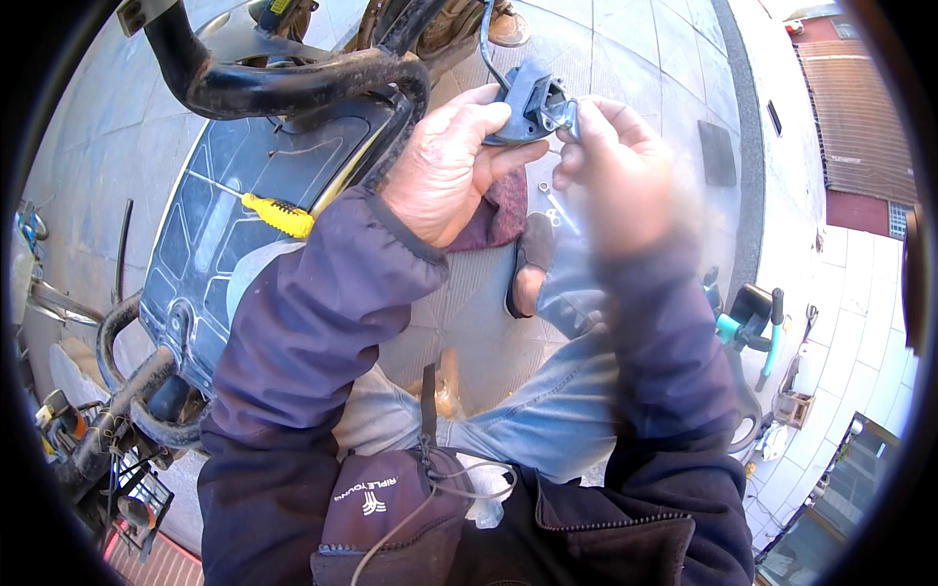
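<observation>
My left hand (454, 166) holds a dark grey plastic housing (523, 112) with a cable running up from it, its fingers wrapped round the lower side. My right hand (616, 166), partly blurred, pinches a small metal piece (569, 118) at the housing's right side. Left of my hands a yellow-handled screwdriver (277, 213) lies on a dark plastic deck (210, 283) under black tube bars (283, 93). Below the housing are a maroon cloth (489, 220) and a small spanner (547, 198) on the paving.
Rusty tubing (147, 391) and clutter line the lower left. My legs (523, 381) are below my hands. At the right stand a black and teal object (745, 332), a dark flat panel (718, 153) and a white wall (850, 342). A shoe (508, 24) shows at the top.
</observation>
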